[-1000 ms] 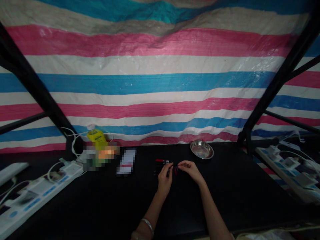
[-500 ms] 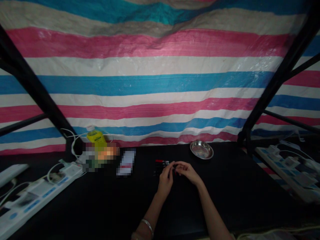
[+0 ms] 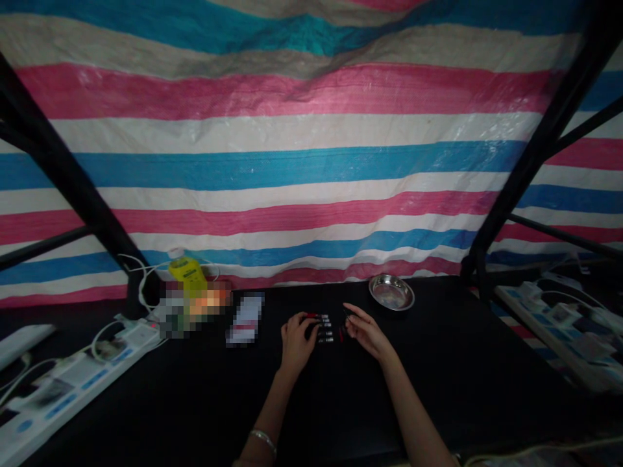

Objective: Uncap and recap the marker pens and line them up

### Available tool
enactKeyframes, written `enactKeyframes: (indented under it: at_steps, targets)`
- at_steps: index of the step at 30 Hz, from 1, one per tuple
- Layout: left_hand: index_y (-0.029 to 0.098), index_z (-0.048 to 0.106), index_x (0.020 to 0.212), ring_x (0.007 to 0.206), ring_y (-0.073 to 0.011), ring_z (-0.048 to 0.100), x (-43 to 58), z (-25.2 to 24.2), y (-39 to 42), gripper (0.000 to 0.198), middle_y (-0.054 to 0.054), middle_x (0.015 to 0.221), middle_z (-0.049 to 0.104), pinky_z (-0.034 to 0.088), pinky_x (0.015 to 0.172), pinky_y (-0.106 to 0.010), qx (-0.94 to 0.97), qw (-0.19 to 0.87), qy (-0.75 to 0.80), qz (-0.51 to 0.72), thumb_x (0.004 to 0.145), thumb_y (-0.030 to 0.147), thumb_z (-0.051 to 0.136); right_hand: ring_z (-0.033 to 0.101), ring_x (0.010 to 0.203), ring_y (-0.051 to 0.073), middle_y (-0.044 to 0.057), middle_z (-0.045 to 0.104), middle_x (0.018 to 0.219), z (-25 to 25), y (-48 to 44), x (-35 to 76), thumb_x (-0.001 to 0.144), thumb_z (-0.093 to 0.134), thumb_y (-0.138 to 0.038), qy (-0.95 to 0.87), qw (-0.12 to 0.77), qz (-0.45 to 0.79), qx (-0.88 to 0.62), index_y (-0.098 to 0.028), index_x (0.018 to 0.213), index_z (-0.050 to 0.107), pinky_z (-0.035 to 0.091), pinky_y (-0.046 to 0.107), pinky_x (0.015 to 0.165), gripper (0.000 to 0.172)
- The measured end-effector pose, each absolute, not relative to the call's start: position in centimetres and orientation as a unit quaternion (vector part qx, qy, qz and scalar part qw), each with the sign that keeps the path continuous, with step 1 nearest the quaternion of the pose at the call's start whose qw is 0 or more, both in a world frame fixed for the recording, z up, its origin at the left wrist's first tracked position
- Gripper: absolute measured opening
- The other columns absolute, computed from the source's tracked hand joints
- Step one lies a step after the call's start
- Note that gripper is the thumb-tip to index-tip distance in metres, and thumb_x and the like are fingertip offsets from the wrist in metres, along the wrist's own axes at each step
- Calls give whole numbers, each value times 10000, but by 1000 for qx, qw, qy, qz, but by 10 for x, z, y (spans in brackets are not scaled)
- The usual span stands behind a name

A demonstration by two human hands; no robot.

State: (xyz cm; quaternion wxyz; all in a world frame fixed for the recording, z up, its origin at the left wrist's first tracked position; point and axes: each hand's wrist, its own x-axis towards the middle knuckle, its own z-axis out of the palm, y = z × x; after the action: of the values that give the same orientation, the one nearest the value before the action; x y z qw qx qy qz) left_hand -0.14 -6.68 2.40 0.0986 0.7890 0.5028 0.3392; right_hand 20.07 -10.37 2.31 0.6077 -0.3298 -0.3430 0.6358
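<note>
L. hand (image 3: 295,340) is held palm-down over the left part of a row of small rods (image 3: 326,333), w/ fingers bent and thumb set apart from them, so a gap is left between. The fingertips are placed right by the upper rods; whether any rod is touched or gripped can't be told, as that part is dark & small. R. hand (image 3: 368,333) is kept well apart from the l. hand, on the other side of the row. Its fingers are half curled, index stretched fwd, and a small dark piece (image 3: 347,312) is pinched btwn index & thumb; its shape can't be made out. A small red piece (image 3: 341,335) is seen just under the r. fingers; whether it's touched can't be told.

The rods are laid side by side on the black table (image 3: 341,415), approx. btwn the hands, pale ends turned to the r. hand; red is shown on the top one, and the left ends are partly hidden by l. fingers.

A bracelet (image 3: 264,441) is worn on the l. forearm. A round metal dish (image 3: 391,293) is set beyond the r. hand, near the striped sheet (image 3: 311,165). A blurred phone (image 3: 245,319) is placed left of the l. hand, w/ a yellow bottle (image 3: 189,275) farther left and a white power strip (image 3: 82,376) at the table's left side.
</note>
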Motion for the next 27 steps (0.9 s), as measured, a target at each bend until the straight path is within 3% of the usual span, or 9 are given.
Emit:
enactKeyframes:
  at_steps: [10, 20, 27]
  targets:
    - [295, 682, 892, 969, -225, 480, -15, 38, -42, 147, -33, 987, 560, 331, 842, -391, 823, 156, 508, 201, 788, 279, 580, 535, 603, 83, -15, 600, 717, 17, -98, 208, 662, 713, -221, -238, 666, 632, -316, -224, 1076, 619, 434, 206, 565, 425]
    - [299, 687, 882, 945, -226, 501, -18, 42, -35, 140, -32, 952, 584, 331, 811, -370, 847, 156, 476, 176, 783, 281, 590, 536, 572, 77, -27, 596, 717, 12, -95, 215, 646, 714, -203, -181, 699, 626, -295, -242, 981, 629, 471, 212, 573, 348]
    - [285, 697, 852, 929, -220, 514, -16, 47, -37, 147, -36, 924, 604, 335, 798, -371, 862, 140, 453, 179, 802, 244, 566, 538, 581, 62, -44, 598, 742, 21, -100, 213, 672, 690, -172, -189, 696, 640, -266, -297, 1135, 571, 473, 184, 578, 494]
